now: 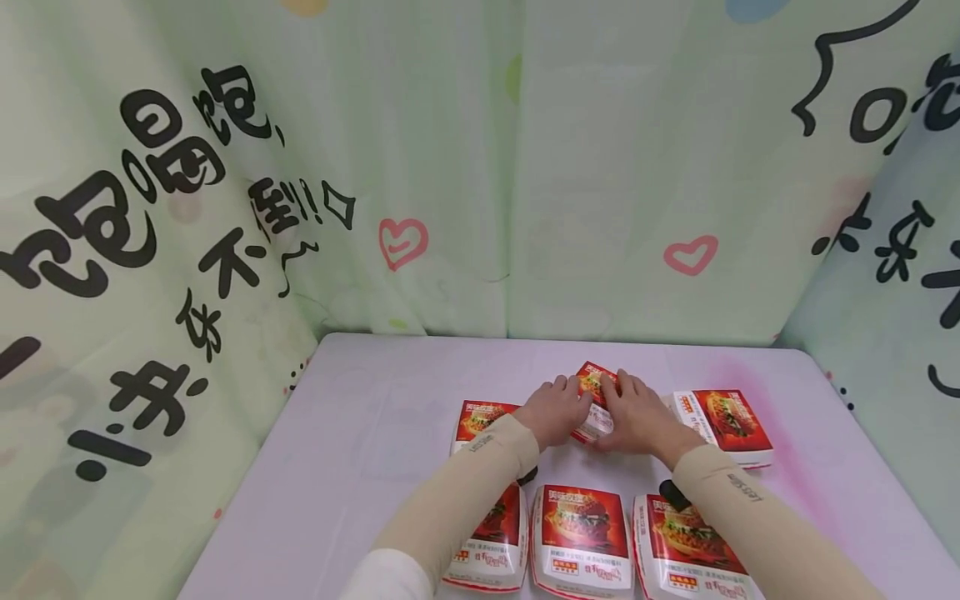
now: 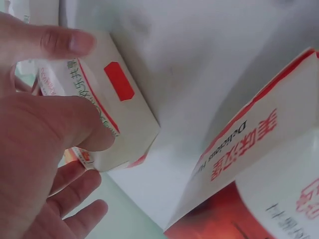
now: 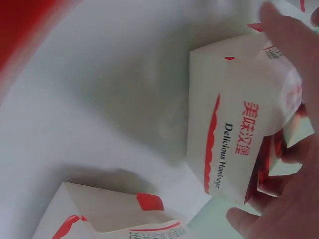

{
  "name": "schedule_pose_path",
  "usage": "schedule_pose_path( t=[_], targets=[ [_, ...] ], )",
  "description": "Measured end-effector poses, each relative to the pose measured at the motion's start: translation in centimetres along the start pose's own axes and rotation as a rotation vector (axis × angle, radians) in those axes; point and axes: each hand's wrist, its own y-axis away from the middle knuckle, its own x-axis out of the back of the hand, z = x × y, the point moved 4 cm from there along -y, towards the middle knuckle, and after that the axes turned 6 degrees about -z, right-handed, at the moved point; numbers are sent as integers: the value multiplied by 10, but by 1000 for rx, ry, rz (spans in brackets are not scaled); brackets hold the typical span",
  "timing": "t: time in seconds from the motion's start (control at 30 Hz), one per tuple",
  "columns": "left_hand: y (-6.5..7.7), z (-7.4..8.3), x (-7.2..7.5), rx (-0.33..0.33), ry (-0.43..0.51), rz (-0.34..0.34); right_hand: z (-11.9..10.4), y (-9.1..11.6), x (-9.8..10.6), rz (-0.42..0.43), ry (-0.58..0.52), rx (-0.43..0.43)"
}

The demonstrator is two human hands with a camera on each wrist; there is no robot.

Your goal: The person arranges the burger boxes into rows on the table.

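In the back row's middle, a red-and-white hamburger box point(image 1: 595, 423) sits tilted between my hands in the head view. My left hand point(image 1: 553, 412) grips its left side, fingers bent against the cardboard point(image 2: 122, 144). On the right side my right hand point(image 1: 643, 418) holds the same box, whose "Delicious Hamburger" side panel point(image 3: 232, 129) shows in the right wrist view. Parts of the box's top are covered by my fingers. Another box point(image 1: 480, 419) lies left of my left hand, partly behind the sleeve. To the right of my right hand lies another point(image 1: 731, 421).
Nearer me stand three more boxes in a row: left point(image 1: 498, 533), middle point(image 1: 583, 533) and right point(image 1: 686, 533); the sleeves overlap the outer two. They share a pale table point(image 1: 360, 467). A printed curtain point(image 1: 585, 167) hangs behind the table's back edge.
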Motion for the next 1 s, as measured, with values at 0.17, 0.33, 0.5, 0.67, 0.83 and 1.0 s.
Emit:
schedule_pose_path(
  t=[0.17, 0.33, 0.5, 0.67, 0.83, 1.0],
  targets=[
    [-1, -2, -4, 20, 98, -28, 3, 1, -5, -5, 16, 2],
    [-2, -6, -10, 23, 237, -56, 5, 3, -5, 4, -22, 45],
    [-1, -7, -13, 30, 205, -73, 2, 6, -3, 17, -21, 122],
    [-2, -9, -15, 41, 184, -71, -1, 9, -1, 21, -7, 174],
    [-2, -9, -16, 42, 187, -52, -3, 12, 4, 48, 12, 222],
    [-4, -10, -16, 40, 218, -46, -3, 15, 8, 80, 45, 267]
  ],
)
